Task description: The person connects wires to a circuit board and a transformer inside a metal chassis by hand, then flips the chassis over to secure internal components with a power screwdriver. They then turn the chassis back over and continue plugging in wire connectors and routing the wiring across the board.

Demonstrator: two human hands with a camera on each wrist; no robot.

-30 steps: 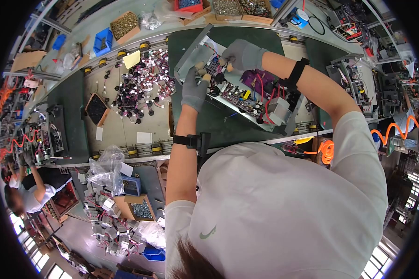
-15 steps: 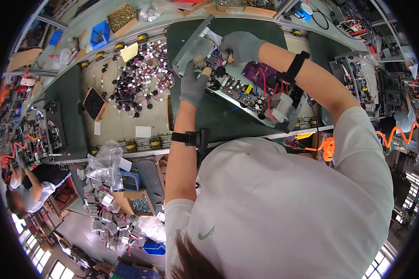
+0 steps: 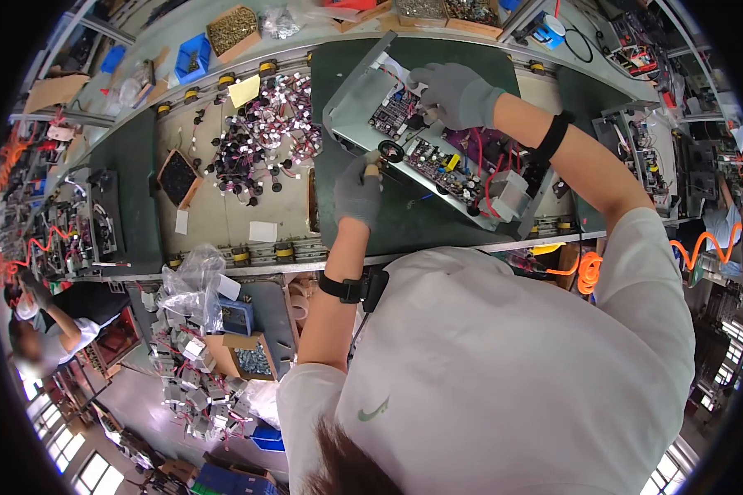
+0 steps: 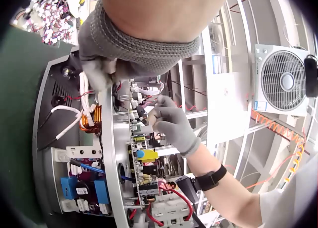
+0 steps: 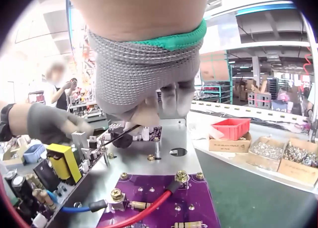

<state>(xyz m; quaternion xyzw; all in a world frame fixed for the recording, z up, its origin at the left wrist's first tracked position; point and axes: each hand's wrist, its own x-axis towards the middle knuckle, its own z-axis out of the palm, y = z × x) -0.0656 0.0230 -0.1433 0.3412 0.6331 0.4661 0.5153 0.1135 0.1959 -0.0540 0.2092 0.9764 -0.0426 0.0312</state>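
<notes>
A metal chassis (image 3: 351,111) lies slanted on the green mat, carrying circuit boards and a purple board (image 5: 164,198). My gloved left hand (image 3: 359,196) is at the chassis's near edge, fingertips beside a black ring (image 3: 390,151). In the left wrist view this hand (image 4: 107,62) is blurred over the metal wall (image 4: 115,188); whether it grips anything there, I cannot tell. My gloved right hand (image 3: 458,92) reaches over the small board (image 3: 392,114) from the far side. Its thumb and finger pinch a thin black wire (image 5: 119,134) close over the boards.
A heap of wired connectors (image 3: 260,136) lies to the left, with a black-lined tray (image 3: 178,177) beyond it. Boxes of screws (image 3: 233,31) and a blue bin (image 3: 192,58) stand along the back. Another chassis (image 3: 636,140) stands at the right. A person works at far left.
My left hand has drawn back from the small board to the chassis's near edge. The right hand remains over the board, its fingers less bunched. The head view has shifted slightly.
</notes>
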